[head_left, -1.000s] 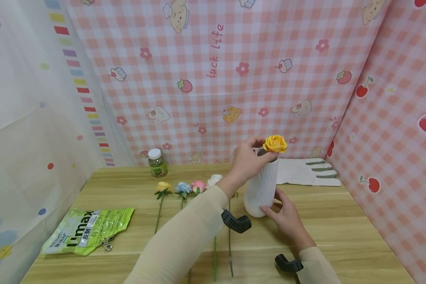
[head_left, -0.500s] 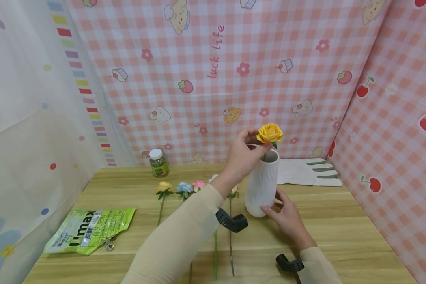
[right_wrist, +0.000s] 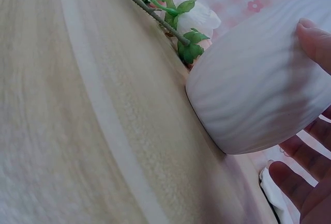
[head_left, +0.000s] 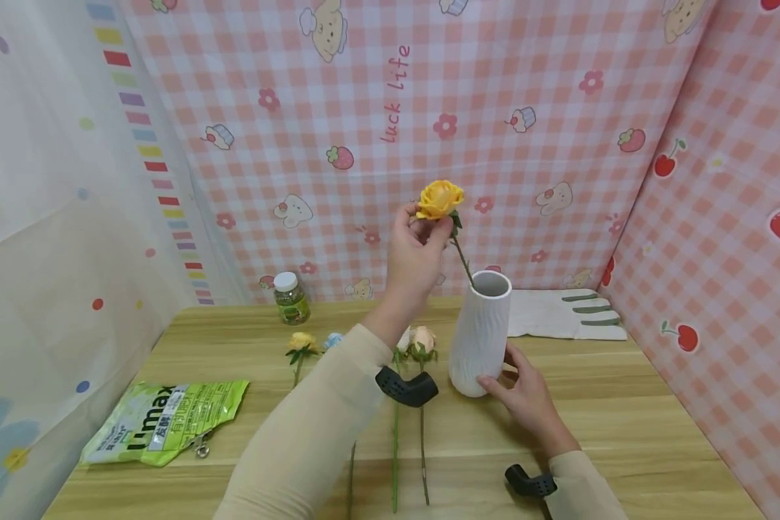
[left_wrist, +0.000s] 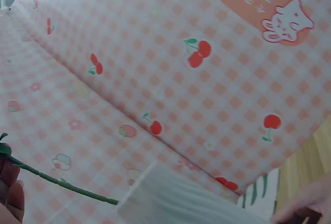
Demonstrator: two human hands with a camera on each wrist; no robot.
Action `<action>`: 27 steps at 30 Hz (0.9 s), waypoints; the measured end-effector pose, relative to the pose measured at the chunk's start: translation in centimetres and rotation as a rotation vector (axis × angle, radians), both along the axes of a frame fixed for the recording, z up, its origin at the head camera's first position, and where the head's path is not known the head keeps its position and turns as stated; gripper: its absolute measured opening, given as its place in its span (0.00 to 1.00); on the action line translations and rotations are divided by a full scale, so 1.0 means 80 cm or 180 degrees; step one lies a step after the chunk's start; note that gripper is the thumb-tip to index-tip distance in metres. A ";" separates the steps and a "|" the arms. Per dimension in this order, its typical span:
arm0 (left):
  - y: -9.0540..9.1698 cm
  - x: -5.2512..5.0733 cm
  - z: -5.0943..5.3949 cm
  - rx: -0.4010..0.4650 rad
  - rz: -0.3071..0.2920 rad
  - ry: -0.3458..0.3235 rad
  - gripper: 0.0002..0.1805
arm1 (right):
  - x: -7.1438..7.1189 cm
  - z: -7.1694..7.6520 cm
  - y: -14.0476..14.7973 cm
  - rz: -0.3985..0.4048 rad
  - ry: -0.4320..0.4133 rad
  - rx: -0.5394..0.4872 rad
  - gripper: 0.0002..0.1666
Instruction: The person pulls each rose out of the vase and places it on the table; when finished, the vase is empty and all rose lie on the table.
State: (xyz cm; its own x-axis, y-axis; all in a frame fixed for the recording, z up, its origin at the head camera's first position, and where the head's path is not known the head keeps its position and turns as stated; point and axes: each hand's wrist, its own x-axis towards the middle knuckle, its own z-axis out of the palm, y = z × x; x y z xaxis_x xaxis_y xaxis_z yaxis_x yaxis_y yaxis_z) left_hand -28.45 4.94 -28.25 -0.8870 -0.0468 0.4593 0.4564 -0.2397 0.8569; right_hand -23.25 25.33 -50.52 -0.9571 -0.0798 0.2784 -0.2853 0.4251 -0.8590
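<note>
My left hand (head_left: 416, 253) pinches a yellow rose (head_left: 440, 200) just below its bloom, above and left of the white ribbed vase (head_left: 481, 339). The rose's stem slants down to the left side of the vase's rim. Whether its lower end is inside the mouth or just outside, I cannot tell. In the left wrist view the green stem (left_wrist: 62, 182) meets the blurred vase's edge. Low on the vase, my right hand (head_left: 526, 397) holds it from the right. The right wrist view shows the thumb on the vase wall (right_wrist: 253, 89), with the fingers beyond. The base touches the table.
Several flowers lie on the wooden table (head_left: 624, 412), among them a yellow one (head_left: 301, 343) and a peach one (head_left: 422, 339); my left arm covers some. A lidded jar (head_left: 290, 300), a green bag (head_left: 165, 422) and a white glove (head_left: 552, 314) lie around them.
My left hand has risen and moved left with the yellow rose, drawing its stem up out of the vase's mouth. The right hand and vase have stayed in place.
</note>
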 end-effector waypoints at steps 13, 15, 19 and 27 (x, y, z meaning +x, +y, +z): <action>-0.069 -0.010 0.029 0.1515 0.0958 -0.0331 0.13 | -0.001 0.001 0.000 0.0001 0.0014 -0.0037 0.44; -0.078 -0.010 0.027 0.1688 0.1078 -0.0341 0.12 | 0.000 0.000 0.000 -0.0003 0.0019 -0.0016 0.44; -0.092 -0.008 0.019 0.1770 0.1329 -0.0246 0.10 | 0.000 -0.001 0.000 -0.0015 0.0025 -0.0008 0.44; -0.114 -0.008 -0.009 0.1749 0.1686 -0.0146 0.09 | -0.001 0.000 -0.001 -0.0001 0.0000 0.0005 0.45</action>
State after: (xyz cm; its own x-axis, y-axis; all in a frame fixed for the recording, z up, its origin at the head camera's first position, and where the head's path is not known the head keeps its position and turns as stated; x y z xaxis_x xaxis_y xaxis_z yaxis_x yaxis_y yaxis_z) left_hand -29.13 -4.20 -28.99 -0.7002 -0.6823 0.2103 0.5959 -0.3961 0.6986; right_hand -23.31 25.24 -50.54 -0.9571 -0.0800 0.2784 -0.2853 0.4264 -0.8583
